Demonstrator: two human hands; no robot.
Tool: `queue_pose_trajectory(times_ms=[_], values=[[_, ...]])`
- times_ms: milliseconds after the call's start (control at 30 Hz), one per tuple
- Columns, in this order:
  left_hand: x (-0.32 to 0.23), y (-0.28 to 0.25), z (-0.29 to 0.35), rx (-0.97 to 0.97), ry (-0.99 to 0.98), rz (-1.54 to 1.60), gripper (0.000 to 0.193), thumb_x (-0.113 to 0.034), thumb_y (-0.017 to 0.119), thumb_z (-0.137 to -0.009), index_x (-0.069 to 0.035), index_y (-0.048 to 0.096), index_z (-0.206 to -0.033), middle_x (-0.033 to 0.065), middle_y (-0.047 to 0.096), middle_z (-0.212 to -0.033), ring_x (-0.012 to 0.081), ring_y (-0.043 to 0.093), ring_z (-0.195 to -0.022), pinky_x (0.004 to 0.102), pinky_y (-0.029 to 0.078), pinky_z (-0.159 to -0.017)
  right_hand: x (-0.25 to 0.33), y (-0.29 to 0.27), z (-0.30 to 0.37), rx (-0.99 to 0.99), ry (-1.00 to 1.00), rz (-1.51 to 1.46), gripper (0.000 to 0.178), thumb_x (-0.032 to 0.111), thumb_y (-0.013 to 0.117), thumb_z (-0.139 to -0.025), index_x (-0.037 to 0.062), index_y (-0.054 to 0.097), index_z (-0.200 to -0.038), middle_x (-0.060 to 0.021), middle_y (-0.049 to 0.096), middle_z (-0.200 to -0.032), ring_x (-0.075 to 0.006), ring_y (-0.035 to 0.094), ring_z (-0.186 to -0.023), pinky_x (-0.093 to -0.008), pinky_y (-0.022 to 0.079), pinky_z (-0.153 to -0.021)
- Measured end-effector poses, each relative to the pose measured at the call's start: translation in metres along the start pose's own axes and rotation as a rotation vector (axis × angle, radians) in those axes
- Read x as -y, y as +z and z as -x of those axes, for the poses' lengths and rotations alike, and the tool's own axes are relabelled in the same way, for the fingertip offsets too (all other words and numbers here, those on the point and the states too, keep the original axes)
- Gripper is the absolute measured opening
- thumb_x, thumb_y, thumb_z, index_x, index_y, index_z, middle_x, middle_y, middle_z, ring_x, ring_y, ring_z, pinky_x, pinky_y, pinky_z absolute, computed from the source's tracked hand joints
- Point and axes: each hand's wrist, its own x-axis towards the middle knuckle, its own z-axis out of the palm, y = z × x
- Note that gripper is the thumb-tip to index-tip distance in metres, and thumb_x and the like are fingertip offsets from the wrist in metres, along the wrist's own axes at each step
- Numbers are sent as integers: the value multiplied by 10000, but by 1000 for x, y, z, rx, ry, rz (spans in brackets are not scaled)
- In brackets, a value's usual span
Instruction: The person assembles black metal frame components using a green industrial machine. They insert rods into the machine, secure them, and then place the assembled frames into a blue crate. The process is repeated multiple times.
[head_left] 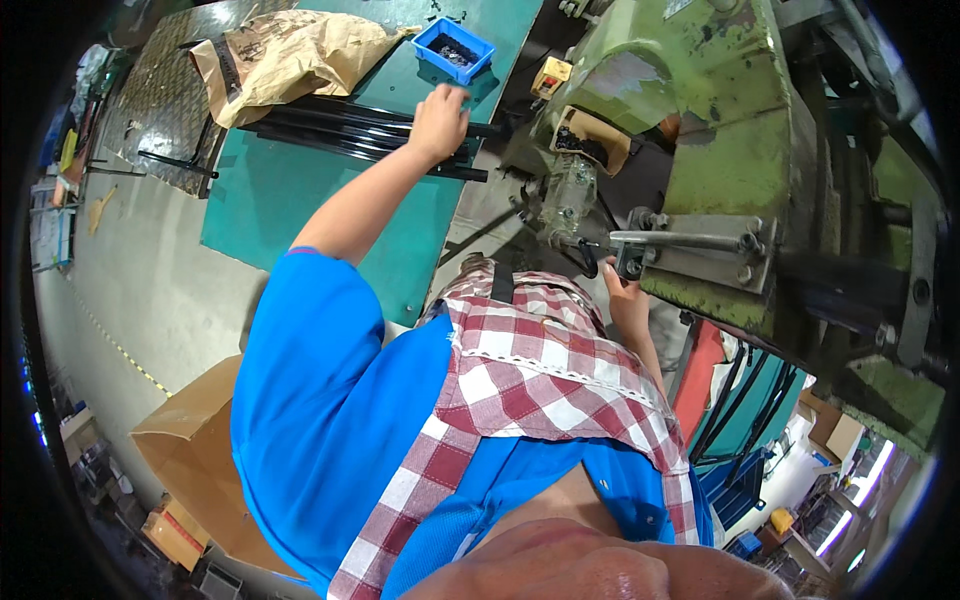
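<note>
My left hand [440,122] reaches over the green tabletop [300,205], its fingers curled, just in front of a small blue plastic bin [455,50] of small dark parts. What the fingers hold, if anything, is hidden. Beneath and beside this hand lies a bundle of long black tubes [340,130]. My right hand [625,292] is at the edge of the green machine [725,150], thumb and fingers around a small black metal piece [630,263] below a steel bar [690,240]. A black bent part [587,262] sits just left of those fingers.
Crumpled brown paper [300,55] covers the tubes' far left end. An open box of dark bits [592,140] sits on the machine by a yellow switch box [551,77]. A cardboard box [195,430] stands at lower left; a red panel [697,375] is at right.
</note>
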Motion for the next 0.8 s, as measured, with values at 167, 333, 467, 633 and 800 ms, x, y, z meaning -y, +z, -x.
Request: queue_pose_trajectory(times_ms=[167,333,467,633,800], values=[[45,-48,66,255,247,-354,169,-106,517,-796,-100,584,-951,82,553,-959,256,536,-979,391,399,-863,-24,-1,19,-43,20,-16,181,152,603,-889,16,605,-1010,-65,642,-922,-168,592,-850,-307,450,-785],[72,-48,97,260,263,-523,187,-106,523,-807,-113,552,-991,49,532,-992,222,510,-1028,372,379,-908,-41,-8,15,24,-12,-45,213,169,598,-902,10,589,-1043,-85,644,-954,-183,599,-877,-319,452,-803],[65,-47,100,341,209,-580,198,-112,519,-820,-114,546,-1015,47,528,-1008,216,497,-1051,383,368,-933,-38,-15,0,79,-135,68,229,165,604,-902,0,584,-1060,-89,645,-965,-185,597,-882,-318,454,-792],[19,-63,104,274,290,-333,273,-78,596,-736,-99,550,-1004,55,544,-1022,226,489,-1112,415,316,-1004,10,-24,-13,92,-118,-9,192,141,601,-895,-19,606,-1000,-94,648,-972,-179,601,-854,-307,464,-756],[-54,-67,111,368,425,-74,286,-87,638,-691,-78,534,-957,74,550,-875,251,557,-957,456,319,-1017,64,-25,-23,123,-13,-164,118,62,631,-832,20,624,-942,-82,599,-851,-204,607,-821,-290,475,-741]])
